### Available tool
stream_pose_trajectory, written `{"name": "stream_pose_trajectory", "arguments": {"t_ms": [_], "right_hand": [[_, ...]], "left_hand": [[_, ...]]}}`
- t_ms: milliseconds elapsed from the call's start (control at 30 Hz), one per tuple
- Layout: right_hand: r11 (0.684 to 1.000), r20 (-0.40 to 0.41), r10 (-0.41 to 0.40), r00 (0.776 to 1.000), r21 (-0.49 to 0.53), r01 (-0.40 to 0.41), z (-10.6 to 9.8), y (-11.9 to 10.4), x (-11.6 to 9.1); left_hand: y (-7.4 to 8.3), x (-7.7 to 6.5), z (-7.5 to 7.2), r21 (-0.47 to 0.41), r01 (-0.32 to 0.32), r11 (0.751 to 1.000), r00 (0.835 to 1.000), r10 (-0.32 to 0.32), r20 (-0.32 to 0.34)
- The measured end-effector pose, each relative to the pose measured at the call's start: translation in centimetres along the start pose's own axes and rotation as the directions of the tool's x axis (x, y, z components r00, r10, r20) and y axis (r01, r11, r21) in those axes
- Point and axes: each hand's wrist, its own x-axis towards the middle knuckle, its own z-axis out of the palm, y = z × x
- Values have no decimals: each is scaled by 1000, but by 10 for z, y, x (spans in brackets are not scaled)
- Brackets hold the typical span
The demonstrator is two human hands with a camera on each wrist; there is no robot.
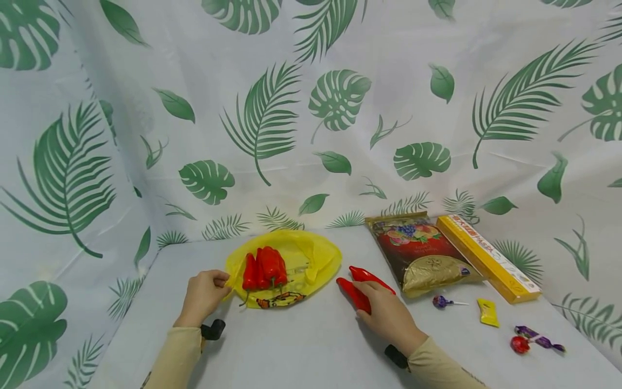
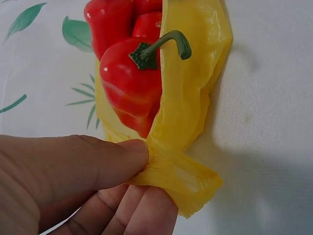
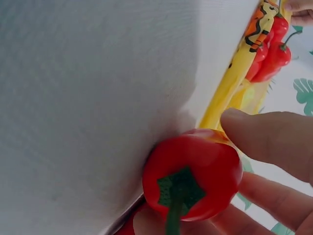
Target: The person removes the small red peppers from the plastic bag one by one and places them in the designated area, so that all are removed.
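My left hand [image 1: 201, 294] pinches the left edge of a yellow plastic bag [image 1: 323, 256] between thumb and fingers. Several red peppers [image 1: 274, 267] with green stems lie at the bag's opening; one bell-shaped pepper [image 2: 129, 78] sits just beyond my thumb in the left wrist view. To the right of the bag, my right hand [image 1: 389, 316] grips a long red pepper [image 1: 351, 292] lying close to the white table. Its green-stemmed end faces the right wrist camera, with my thumb and fingers around it. A second red pepper [image 1: 379, 278] lies beside it, partly behind my fingers.
Behind my right hand lie a dark red and gold candy bag [image 1: 389, 243] and a yellow pasta box [image 1: 491, 259]. A purple lollipop [image 1: 440, 302], a yellow wrapped sweet [image 1: 488, 312], a red lollipop [image 1: 520, 344] and a purple-wrapped candy [image 1: 541, 339] lie farther right. A leaf-print sheet rises behind.
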Motion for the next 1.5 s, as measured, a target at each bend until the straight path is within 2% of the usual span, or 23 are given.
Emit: {"name": "stream_pose_trajectory", "arguments": {"t_ms": [200,400,600,700,867,1133,1233,1367,1500], "right_hand": [[995,-15,-1,1000,100,3,2,3,7],[978,-60,-24,998,206,36,-1,6,17],[960,-61,-33,998,277,49,1,-4,34],[944,-46,-27,999,327,41,7,-15,44],[912,23,-18,1000,410,7,19,-39,60],[873,80,-77,994,486,29,45,-86,96],[853,107,-72,992,522,5,56,-99,108],[844,123,-34,992,536,-37,66,-115,122],[850,119,-20,993,524,-46,71,-130,135]], "left_hand": [[-8,-3,-2,3,26,1000,1000,-26,-6],[-13,-5,-8,-12,24,1000,1000,-24,-17],[-16,-5,-11,-19,13,1000,999,-14,-44],[-17,-3,-10,-16,-2,1000,999,1,-46],[-18,-2,-8,-26,6,1000,999,-7,-35],[-16,-1,-5,-37,16,999,998,-19,-67],[-13,1,-1,-49,10,999,998,-13,-67],[-10,4,5,-56,-1,998,998,-3,-68],[-11,5,5,-51,8,999,997,-12,-76]]}}
